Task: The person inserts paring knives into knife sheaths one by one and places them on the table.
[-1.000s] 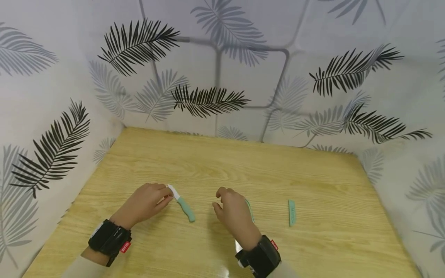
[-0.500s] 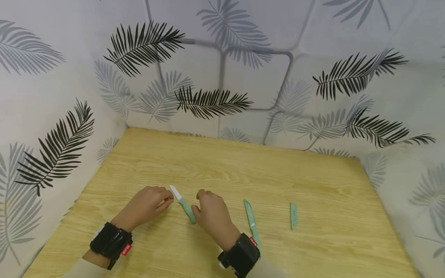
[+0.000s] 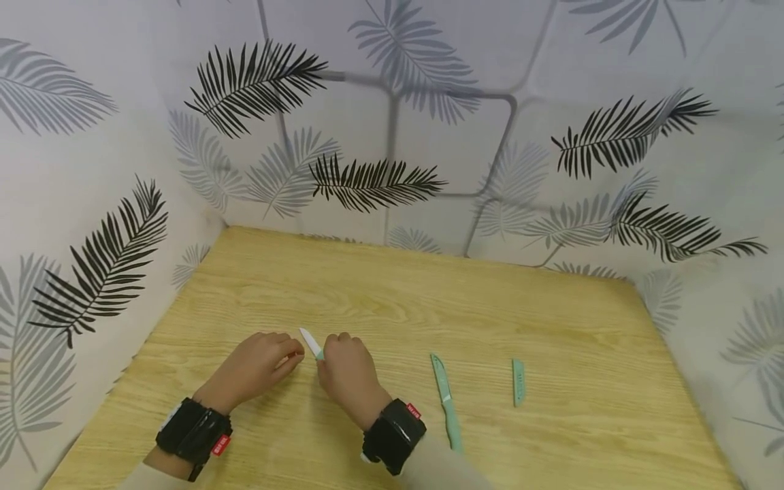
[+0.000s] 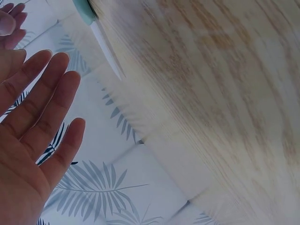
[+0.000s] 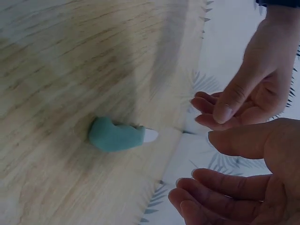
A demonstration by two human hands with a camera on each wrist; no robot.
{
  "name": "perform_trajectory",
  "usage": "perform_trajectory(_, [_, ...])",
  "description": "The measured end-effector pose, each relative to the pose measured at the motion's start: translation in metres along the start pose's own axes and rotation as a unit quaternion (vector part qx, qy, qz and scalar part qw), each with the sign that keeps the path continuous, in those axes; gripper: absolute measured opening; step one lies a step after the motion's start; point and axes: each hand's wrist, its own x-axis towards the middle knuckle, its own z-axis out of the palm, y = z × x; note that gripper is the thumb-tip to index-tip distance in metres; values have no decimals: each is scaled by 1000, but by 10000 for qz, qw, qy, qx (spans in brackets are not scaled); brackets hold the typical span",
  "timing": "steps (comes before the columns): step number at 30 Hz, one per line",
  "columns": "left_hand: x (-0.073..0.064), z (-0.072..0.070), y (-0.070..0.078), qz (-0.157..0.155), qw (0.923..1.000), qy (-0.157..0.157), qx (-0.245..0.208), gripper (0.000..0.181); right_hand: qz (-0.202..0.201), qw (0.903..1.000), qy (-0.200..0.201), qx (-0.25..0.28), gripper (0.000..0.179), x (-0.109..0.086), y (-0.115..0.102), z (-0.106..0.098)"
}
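Observation:
A small knife with a white blade and green handle lies on the table between the two hands. Just left of its blade is my left hand, fingers loosely bent and holding nothing. My right hand is over the knife's handle and hides most of it in the head view. In the right wrist view the whole green handle shows on the wood, apart from the right hand's relaxed fingers. Fingers of the left hand are spread below the blade in the left wrist view.
To the right lies a second green-handled knife, its blade part green too. Beyond it is a loose green blade sheath. Leaf-patterned cloth stands behind and beside the wooden table.
My right hand has moved left from beside the second knife to above the first knife's handle, uncovering the second knife. The left hand has stayed almost where it was.

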Motion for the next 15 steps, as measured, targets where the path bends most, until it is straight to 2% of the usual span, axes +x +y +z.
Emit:
perform_trajectory(7, [-5, 0, 1, -50, 9999, 20, 106, 4, 71, 9998, -91, -162, 34, 1, 1, 17])
perform_trajectory(15, [-8, 0, 2, -7, 9999, 58, 125, 5, 122, 9994, 49, -330, 33, 4, 4, 31])
